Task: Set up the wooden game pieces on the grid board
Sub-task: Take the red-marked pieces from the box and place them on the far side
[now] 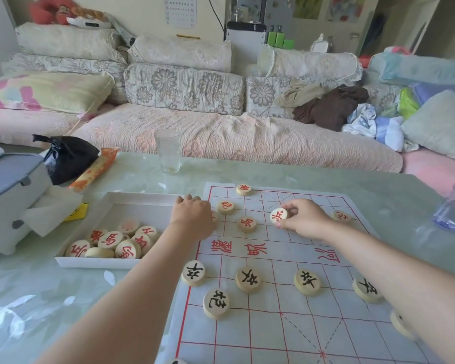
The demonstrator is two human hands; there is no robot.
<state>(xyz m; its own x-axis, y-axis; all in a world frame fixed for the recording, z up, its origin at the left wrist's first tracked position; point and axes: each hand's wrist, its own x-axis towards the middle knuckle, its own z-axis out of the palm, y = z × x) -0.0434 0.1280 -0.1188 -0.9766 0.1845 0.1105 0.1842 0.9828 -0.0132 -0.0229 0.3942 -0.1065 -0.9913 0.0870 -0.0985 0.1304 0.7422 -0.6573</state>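
The right hand pinches a tilted red soldier piece in its grip; best to lay it flat on the grid board crossing right under.

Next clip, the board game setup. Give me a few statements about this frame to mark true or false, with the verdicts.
1. The right hand pinches a red-marked piece over the far half of the board. True.
2. The glass stands on the board. False: it stands on the table, beyond the board's far edge.
3. Black-marked pieces lie on the board's near half. True.
4. The white box holds pieces with black marks. False: every mark that shows in it is red.
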